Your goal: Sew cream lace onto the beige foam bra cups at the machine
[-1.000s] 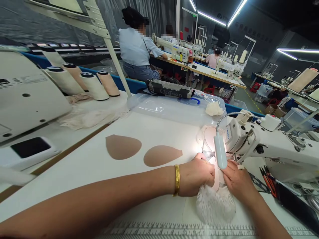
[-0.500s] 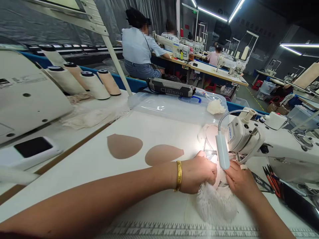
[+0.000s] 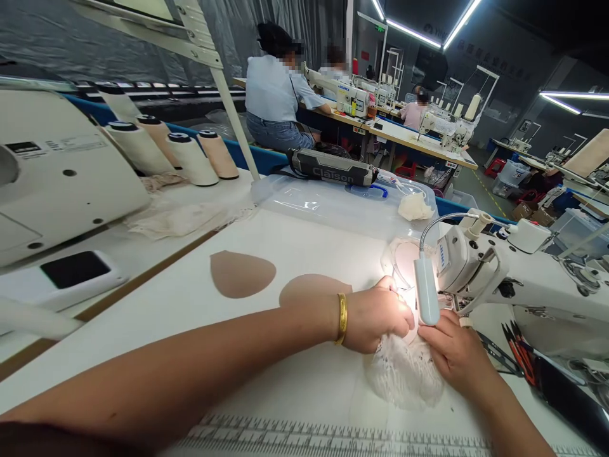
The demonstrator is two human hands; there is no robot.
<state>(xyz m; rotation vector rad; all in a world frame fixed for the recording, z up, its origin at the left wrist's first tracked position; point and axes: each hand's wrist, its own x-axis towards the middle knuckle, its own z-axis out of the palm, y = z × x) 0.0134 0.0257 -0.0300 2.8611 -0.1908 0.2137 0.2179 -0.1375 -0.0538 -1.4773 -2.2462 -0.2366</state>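
My left hand [image 3: 380, 315], with a gold bangle [image 3: 342, 319] at its wrist, is closed on a pale pink and white lace fabric piece [image 3: 404, 374] left of the sewing machine's needle area. Lace hangs in a bunch below both hands. My right hand [image 3: 451, 346] presses the right side of the same fabric, fingers close together, fingertips partly hidden behind the small lamp [image 3: 427, 291]. The white sewing machine [image 3: 504, 266] stands at the right, its needle hidden by the lamp. Two brown teardrop-shaped pieces [image 3: 243, 274] lie on the table, one partly behind my left forearm.
A ruler strip [image 3: 304, 437] runs along the near edge. Red-handled tools [image 3: 520, 352] and a black case [image 3: 568, 397] lie at right. Behind are a clear plastic box lid [image 3: 304, 203], thread cones [image 3: 193, 158] and a second machine [image 3: 61, 171]. Co-workers [image 3: 278, 89] sit farther back.
My left hand has shifted slightly up, and the lace bunch has drawn up and left a little. My right hand has edged left. The view has tilted slightly.
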